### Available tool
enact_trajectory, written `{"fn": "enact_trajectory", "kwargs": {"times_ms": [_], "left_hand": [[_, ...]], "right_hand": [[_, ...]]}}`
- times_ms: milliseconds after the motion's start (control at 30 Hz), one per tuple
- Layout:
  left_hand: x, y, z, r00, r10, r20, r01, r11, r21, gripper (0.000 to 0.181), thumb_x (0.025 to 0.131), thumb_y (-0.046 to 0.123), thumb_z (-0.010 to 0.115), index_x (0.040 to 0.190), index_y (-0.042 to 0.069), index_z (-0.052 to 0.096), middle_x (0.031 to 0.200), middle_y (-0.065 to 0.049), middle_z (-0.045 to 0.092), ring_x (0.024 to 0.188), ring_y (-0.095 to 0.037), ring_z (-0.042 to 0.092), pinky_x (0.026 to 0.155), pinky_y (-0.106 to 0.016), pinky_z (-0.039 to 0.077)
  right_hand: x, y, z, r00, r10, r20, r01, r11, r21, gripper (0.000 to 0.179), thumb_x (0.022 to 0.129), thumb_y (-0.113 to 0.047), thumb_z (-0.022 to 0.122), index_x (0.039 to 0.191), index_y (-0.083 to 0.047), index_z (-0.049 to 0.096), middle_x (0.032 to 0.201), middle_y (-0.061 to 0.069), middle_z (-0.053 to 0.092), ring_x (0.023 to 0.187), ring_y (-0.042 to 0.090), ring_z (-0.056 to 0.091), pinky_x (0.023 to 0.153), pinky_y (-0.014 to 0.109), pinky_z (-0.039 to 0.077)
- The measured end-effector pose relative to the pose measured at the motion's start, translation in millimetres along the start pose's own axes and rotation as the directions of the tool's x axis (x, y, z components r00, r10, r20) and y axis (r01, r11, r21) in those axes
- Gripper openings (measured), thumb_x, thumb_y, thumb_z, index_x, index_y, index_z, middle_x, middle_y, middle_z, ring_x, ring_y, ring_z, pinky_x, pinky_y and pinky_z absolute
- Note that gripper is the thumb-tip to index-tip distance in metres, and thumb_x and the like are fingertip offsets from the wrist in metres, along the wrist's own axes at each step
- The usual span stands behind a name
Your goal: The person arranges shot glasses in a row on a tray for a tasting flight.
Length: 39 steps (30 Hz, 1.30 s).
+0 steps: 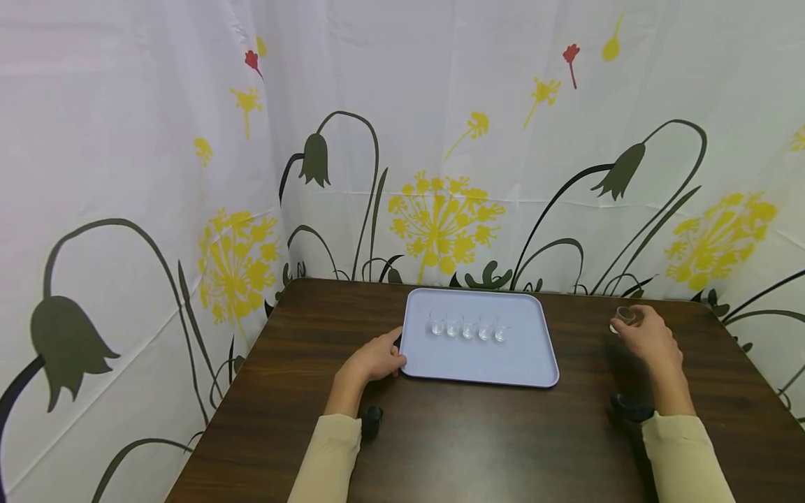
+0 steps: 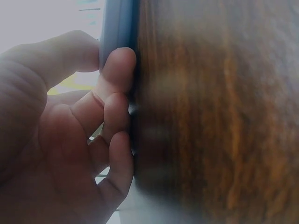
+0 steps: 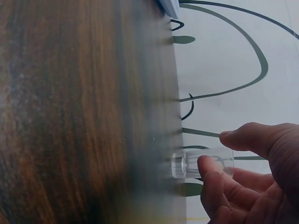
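On the table lies a pale blue tray [image 1: 478, 365] with a row of several small clear shot glasses [image 1: 468, 331] standing in it. My left hand [image 1: 375, 356] is at the tray's left edge; in the left wrist view the thumb and index finger [image 2: 119, 67] pinch the rim, the other fingers curled beside it. Off to the right of the tray, my right hand [image 1: 650, 337] holds another clear shot glass [image 3: 180, 165] between thumb and fingers. That glass is upright, its thick base close over the tabletop.
The dark wooden table [image 1: 465, 447] reaches back to a white curtain [image 1: 415, 63] printed with flowers. A dark band sits at each wrist, below light yellow sleeves [image 1: 688, 457].
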State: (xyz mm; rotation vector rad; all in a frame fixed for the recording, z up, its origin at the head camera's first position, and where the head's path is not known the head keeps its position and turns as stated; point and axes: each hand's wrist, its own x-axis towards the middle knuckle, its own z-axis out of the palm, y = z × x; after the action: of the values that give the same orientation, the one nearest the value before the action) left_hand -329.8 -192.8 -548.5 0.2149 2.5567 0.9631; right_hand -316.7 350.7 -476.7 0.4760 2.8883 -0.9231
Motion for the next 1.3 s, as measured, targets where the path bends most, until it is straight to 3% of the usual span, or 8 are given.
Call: {"fn": "enact_trajectory", "kwargs": {"times_ms": [100,200,367,500,633,867,1000,1300], "left_hand": [[13.0,-16.4,6.5,1.000,0.000,0.002,0.000,1.000,0.002,0.089,0.091,0.027,0.067,0.171,0.016,0.028,0.070,0.001,0.070,0.058,-0.017,0.053,0.060,-0.033,0.041],[15.0,-20.3,8.4,1.000,0.005,0.004,-0.005,1.000,-0.003,0.089,0.092,0.027,0.067,0.171,0.015,0.028,0.070,0.000,0.070,0.057,-0.017,0.052,0.059,-0.034,0.041],[-2.7,-2.2,1.1,1.000,0.009,0.004,-0.009,1.000,-0.008,0.088,0.092,0.023,0.065,0.170,0.010,0.028,0.069,-0.001,0.069,0.057,-0.017,0.050,0.059,-0.034,0.039],[-18.0,14.4,-5.4,1.000,0.029,-0.009,-0.029,0.999,-0.015,0.083,0.093,0.018,0.063,0.168,0.003,0.030,0.068,-0.003,0.067,0.057,-0.020,0.049,0.061,-0.035,0.039],[-20.5,15.3,-6.9,0.999,0.034,-0.010,-0.034,0.999,-0.009,0.083,0.094,0.020,0.063,0.168,0.003,0.029,0.068,-0.002,0.067,0.058,-0.019,0.049,0.060,-0.035,0.038],[3.2,-10.1,0.8,1.000,0.003,0.007,-0.003,1.000,0.006,0.088,0.093,0.025,0.065,0.171,0.013,0.027,0.070,-0.001,0.070,0.059,-0.019,0.053,0.061,-0.035,0.041],[20.5,-27.7,8.7,1.000,0.029,0.011,-0.029,0.999,0.013,0.090,0.092,0.028,0.064,0.172,0.016,0.026,0.070,-0.001,0.071,0.059,-0.019,0.055,0.060,-0.035,0.043],[14.3,-15.4,8.2,1.000,0.024,-0.010,-0.023,1.000,0.005,0.089,0.091,0.026,0.065,0.171,0.016,0.029,0.070,-0.003,0.071,0.058,-0.020,0.055,0.058,-0.035,0.042]], "right_hand": [[-0.9,0.5,0.2,1.000,-0.001,0.012,0.001,1.000,-0.009,0.079,0.108,-0.051,0.052,0.163,0.002,0.029,0.139,0.030,0.063,0.111,0.051,0.065,0.083,0.066,0.048],[-1.8,0.9,0.5,1.000,0.002,0.018,-0.002,1.000,-0.019,0.078,0.109,-0.051,0.051,0.162,0.001,0.030,0.140,0.029,0.063,0.109,0.049,0.067,0.082,0.065,0.048],[-1.1,1.9,1.1,1.000,0.013,0.027,-0.012,1.000,-0.021,0.078,0.109,-0.054,0.050,0.162,-0.001,0.032,0.147,0.029,0.059,0.119,0.055,0.061,0.086,0.069,0.046],[0.4,4.3,1.3,0.999,0.022,0.042,-0.021,1.000,-0.022,0.078,0.108,-0.057,0.048,0.160,-0.001,0.035,0.143,0.028,0.063,0.120,0.055,0.061,0.086,0.069,0.046],[1.4,5.4,1.0,0.998,0.033,0.046,-0.032,0.999,-0.020,0.077,0.108,-0.058,0.047,0.158,0.000,0.037,0.134,0.027,0.069,0.119,0.056,0.060,0.086,0.069,0.045],[-0.2,2.7,1.4,0.999,0.044,0.013,-0.044,0.999,-0.006,0.075,0.106,-0.058,0.044,0.156,-0.002,0.041,0.147,0.035,0.053,0.121,0.060,0.056,0.084,0.068,0.046],[-2.2,-0.4,1.6,0.999,0.044,0.006,-0.043,0.999,-0.020,0.072,0.106,-0.056,0.044,0.155,-0.003,0.043,0.149,0.036,0.051,0.119,0.059,0.057,0.083,0.067,0.046],[-13.2,-20.6,8.0,0.999,-0.007,-0.034,0.004,0.997,-0.076,0.072,0.104,-0.061,0.045,0.149,-0.005,0.048,0.146,0.036,0.055,0.112,0.057,0.061,0.081,0.067,0.046]]}}
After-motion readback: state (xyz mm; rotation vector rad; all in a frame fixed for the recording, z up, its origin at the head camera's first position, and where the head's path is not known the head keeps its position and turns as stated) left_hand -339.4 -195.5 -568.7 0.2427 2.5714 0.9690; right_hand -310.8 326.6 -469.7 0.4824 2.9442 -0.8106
